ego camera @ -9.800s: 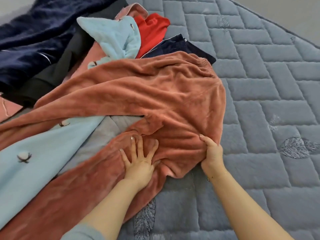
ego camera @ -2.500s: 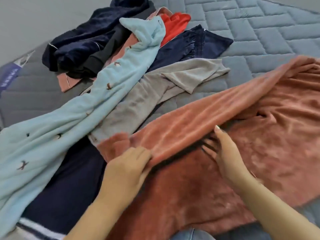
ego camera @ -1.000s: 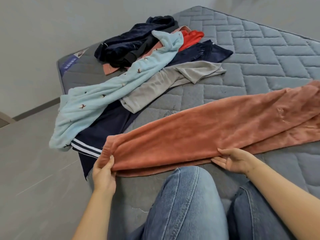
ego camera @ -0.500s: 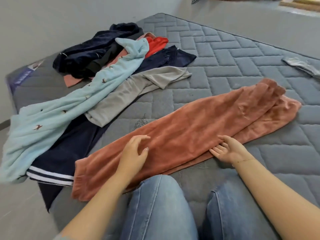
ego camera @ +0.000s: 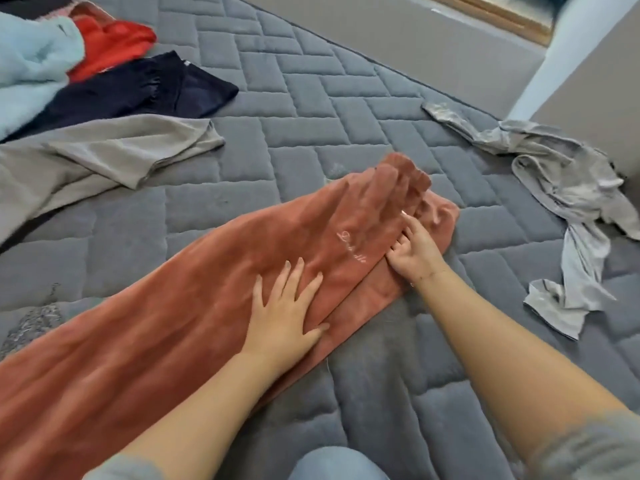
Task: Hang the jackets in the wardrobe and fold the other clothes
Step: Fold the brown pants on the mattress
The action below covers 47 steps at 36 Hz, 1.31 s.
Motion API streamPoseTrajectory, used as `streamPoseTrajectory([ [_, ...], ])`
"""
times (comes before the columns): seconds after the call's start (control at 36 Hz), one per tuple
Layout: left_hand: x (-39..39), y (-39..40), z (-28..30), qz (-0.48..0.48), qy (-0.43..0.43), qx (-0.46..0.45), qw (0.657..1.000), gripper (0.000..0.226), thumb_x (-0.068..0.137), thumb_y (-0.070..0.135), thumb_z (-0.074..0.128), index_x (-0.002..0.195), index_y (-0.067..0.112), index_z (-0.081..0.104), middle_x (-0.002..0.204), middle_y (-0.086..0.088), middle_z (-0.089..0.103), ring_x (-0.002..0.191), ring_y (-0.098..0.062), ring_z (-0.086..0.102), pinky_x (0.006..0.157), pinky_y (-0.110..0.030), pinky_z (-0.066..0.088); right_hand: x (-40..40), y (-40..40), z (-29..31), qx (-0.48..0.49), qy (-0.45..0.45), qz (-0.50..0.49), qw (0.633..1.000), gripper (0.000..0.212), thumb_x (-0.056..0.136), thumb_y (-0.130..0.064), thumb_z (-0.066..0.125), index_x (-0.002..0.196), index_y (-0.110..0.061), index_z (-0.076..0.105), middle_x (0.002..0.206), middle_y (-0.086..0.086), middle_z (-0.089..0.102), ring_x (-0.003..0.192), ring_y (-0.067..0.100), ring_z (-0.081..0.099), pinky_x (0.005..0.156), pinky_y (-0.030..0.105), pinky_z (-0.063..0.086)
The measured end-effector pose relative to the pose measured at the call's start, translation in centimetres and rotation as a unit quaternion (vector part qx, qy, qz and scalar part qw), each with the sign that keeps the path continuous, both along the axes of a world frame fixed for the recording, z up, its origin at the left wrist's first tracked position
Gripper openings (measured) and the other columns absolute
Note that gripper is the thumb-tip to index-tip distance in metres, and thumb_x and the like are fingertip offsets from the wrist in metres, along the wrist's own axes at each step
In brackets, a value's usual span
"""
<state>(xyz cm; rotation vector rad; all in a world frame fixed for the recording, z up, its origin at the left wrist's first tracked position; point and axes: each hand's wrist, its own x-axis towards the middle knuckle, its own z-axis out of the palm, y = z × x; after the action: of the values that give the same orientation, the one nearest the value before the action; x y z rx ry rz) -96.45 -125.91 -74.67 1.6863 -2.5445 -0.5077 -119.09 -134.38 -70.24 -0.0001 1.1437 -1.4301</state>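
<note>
**While both hands work the rust fleece, the pile waits**

While the left hand (ego camera: pixel 284 306) presses flat with fingers spread on the rust fleece garment (ego camera: pixel 194 323), folded lengthwise across the grey quilted mattress (ego camera: pixel 311 109), the right hand (ego camera: pixel 414 249) touches its far end, fingers seemingly loosely extended; blur hides any grip. Unfolded clothes (ego camera: pixel 114 88) lie upper left, a grey garment (ego camera: pixel 568 202) right.

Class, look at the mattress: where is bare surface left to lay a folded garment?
Bare mattress lies beyond the rust-coloured garment, between the grey shirt and the crumpled grey garment. A smaller patch lies near, between rust garment and right arm. The far left is crowded: light blue, red and navy clothes.
</note>
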Motion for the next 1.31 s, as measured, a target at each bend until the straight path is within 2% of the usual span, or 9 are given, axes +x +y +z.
streamPoseTrajectory([
  [0.11, -0.3, 0.4, -0.3, 0.009, 0.051, -0.034, 0.998, 0.057, 0.095, 0.033, 0.052, 0.149, 0.033, 0.034, 0.161, -0.005, 0.020, 0.149, -0.022, 0.016, 0.117, -0.055, 0.008, -0.2, -3.6, -0.8, 0.029, 0.081, 0.037, 0.996, 0.043, 0.094, -0.024, 0.062, 0.134, -0.009, 0.055, 0.128, 0.011, 0.063, 0.117, 0.025, 0.061, 0.104, 0.040, 0.046],
  [0.31, -0.1, 0.4, 2.3, -0.056, 0.269, 0.029, 0.961, 0.048, 0.097, 0.047, 0.026, 0.145, 0.050, 0.025, 0.160, 0.020, 0.008, 0.147, 0.001, -0.004, 0.117, -0.032, -0.017, -3.1, -3.8, 0.5, -0.029, 0.413, -0.090, 0.906, 0.010, 0.094, -0.019, 0.061, 0.103, -0.016, 0.065, 0.099, 0.000, 0.067, 0.092, 0.007, 0.065, 0.090, 0.024, 0.053],
  [0.53, -1.5, 1.9, 0.8, -0.136, 0.057, 0.101, 0.984, 0.049, 0.102, 0.046, 0.029, 0.147, 0.051, 0.011, 0.151, 0.026, -0.021, 0.142, -0.001, -0.027, 0.113, -0.045, -0.025, -7.1, 2.4, -3.9, 0.059, 0.398, -0.052, 0.914, 0.039, 0.092, -0.002, 0.060, 0.129, 0.000, 0.048, 0.125, 0.016, 0.060, 0.102, 0.019, 0.057, 0.095, 0.035, 0.050],
  [0.67, -1.4, 1.4, 2.7, -0.088, 0.176, 0.150, 0.969, 0.044, 0.097, 0.037, 0.052, 0.138, 0.047, 0.043, 0.155, 0.025, 0.014, 0.146, 0.003, 0.008, 0.120, -0.039, -0.008, -6.3, 2.9, -3.2, 0.020, 0.379, -0.064, 0.923, 0.058, 0.090, 0.002, 0.061, 0.141, -0.006, 0.034, 0.131, 0.017, 0.055, 0.110, 0.020, 0.057, 0.102, 0.037, 0.047],
  [0.78, 0.2, -1.0, 5.5, 0.017, 0.300, -0.003, 0.954, 0.027, 0.086, 0.017, 0.068, 0.111, 0.027, 0.070, 0.127, 0.011, 0.062, 0.121, -0.012, 0.055, 0.107, -0.046, 0.037, -4.6, 5.0, -4.9, 0.045, 0.587, -0.083, 0.804, 0.068, 0.091, -0.005, 0.061, 0.148, -0.002, 0.024, 0.143, 0.020, 0.035, 0.131, 0.032, 0.041, 0.111, 0.040, 0.034],
  [0.86, 2.5, -4.3, 5.9, 0.162, 0.222, -0.133, 0.952, 0.026, 0.085, 0.020, 0.066, 0.110, 0.019, 0.067, 0.115, -0.002, 0.064, 0.111, -0.029, 0.056, 0.098, -0.049, 0.042, -3.3, 5.4, -6.9, 0.020, 0.743, -0.059, 0.667, 0.053, 0.093, -0.008, 0.056, 0.143, 0.000, 0.039, 0.150, 0.024, 0.030, 0.139, 0.036, 0.032, 0.115, 0.042, 0.023],
  [0.94, 5.7, -8.1, 4.6, 0.288, 0.094, -0.022, 0.953, 0.044, 0.084, 0.051, 0.065, 0.112, 0.016, 0.060, 0.120, -0.014, 0.058, 0.117, -0.037, 0.049, 0.098, -0.050, 0.039, -3.3, 4.9, -7.5, 0.023, 0.826, 0.016, 0.564, 0.044, 0.096, -0.026, 0.050, 0.137, -0.009, 0.052, 0.153, 0.012, 0.036, 0.142, 0.032, 0.030, 0.115, 0.044, 0.017],
  [1.11, 9.2, -10.7, 2.2, 0.293, 0.041, 0.111, 0.949, 0.071, 0.068, 0.079, 0.052, 0.104, 0.017, 0.054, 0.120, -0.018, 0.050, 0.123, -0.039, 0.042, 0.100, -0.049, 0.037, -3.1, 4.7, -7.0, 0.023, 0.821, 0.114, 0.559, 0.062, 0.090, -0.042, 0.028, 0.140, -0.014, 0.050, 0.150, -0.001, 0.043, 0.145, 0.020, 0.026, 0.120, 0.043, 0.006],
  [1.31, 9.1, -10.0, 4.4, 0.149, 0.163, -0.004, 0.975, 0.042, 0.069, 0.041, 0.081, 0.066, 0.015, 0.048, 0.069, 0.004, 0.045, 0.071, -0.024, 0.046, 0.062, -0.036, 0.029, -1.9, 4.4, -5.3, 0.077, 0.801, 0.154, 0.574, 0.055, 0.092, -0.032, 0.034, 0.139, -0.008, 0.049, 0.153, 0.005, 0.037, 0.146, 0.025, 0.025, 0.119, 0.048, 0.010],
])
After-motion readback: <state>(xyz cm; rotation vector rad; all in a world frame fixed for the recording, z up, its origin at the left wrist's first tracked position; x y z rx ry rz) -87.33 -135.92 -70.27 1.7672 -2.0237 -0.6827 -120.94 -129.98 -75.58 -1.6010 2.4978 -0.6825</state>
